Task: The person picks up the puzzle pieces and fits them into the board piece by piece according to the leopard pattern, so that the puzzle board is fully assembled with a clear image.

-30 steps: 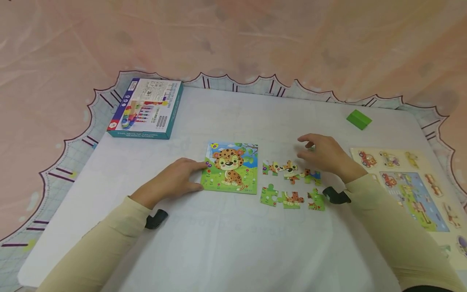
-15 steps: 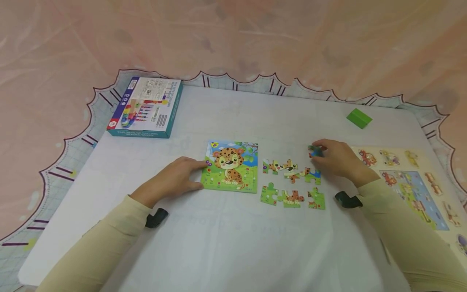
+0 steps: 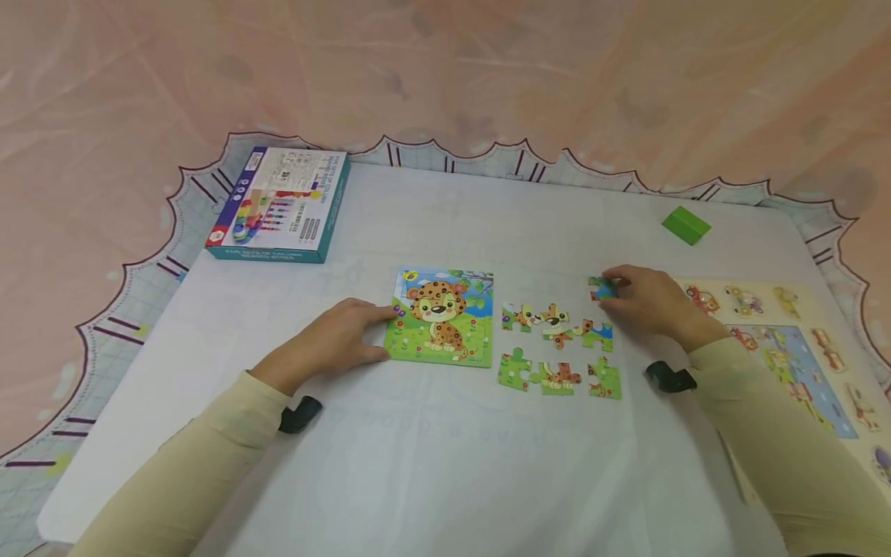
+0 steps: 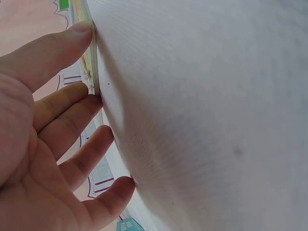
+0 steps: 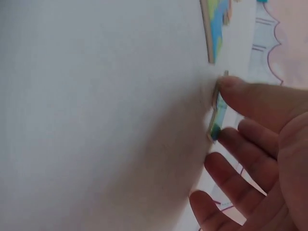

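Our right hand pinches a piece on the surface, beyond the other pieces; our left hand, fingers apart, touches the board. A low drag could knock neighbours askew.

The head camera looks forward and down over the left hand and right hand. Each wrist camera, very near its hand, faces the fingers; the head view shares the left's board and the right's puzzle piece.
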Motion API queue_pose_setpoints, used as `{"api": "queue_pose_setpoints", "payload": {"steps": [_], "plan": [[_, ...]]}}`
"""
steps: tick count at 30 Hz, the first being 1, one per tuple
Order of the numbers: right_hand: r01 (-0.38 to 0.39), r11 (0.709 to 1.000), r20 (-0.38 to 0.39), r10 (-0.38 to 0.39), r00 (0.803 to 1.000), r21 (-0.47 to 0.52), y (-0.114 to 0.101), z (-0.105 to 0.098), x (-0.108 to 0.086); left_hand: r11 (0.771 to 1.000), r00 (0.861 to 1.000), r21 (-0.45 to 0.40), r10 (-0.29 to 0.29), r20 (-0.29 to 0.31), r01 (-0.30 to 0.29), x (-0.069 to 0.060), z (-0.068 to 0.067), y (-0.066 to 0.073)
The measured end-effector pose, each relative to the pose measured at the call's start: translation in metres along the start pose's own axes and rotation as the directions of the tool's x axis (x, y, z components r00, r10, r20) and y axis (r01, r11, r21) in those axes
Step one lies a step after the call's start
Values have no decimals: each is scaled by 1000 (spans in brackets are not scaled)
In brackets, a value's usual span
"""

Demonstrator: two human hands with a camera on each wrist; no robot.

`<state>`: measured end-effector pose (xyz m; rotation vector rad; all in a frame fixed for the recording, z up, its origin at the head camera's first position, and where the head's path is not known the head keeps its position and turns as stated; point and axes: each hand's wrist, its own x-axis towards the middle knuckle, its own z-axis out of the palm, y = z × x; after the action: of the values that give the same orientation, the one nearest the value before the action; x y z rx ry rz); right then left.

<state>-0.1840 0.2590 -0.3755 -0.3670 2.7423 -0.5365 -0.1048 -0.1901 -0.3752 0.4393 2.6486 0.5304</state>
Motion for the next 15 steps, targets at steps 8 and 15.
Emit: {"api": "queue_pose_setpoints", "payload": {"steps": [8, 15], "plan": [[-14, 1000, 16, 14, 1000, 7, 3, -3, 1, 1000, 1000, 6, -14, 0, 14, 0, 0, 2], [-40, 999, 9, 40, 999, 14, 2, -5, 1, 1000, 1000, 12, -10, 0, 10, 0, 0, 1]]}}
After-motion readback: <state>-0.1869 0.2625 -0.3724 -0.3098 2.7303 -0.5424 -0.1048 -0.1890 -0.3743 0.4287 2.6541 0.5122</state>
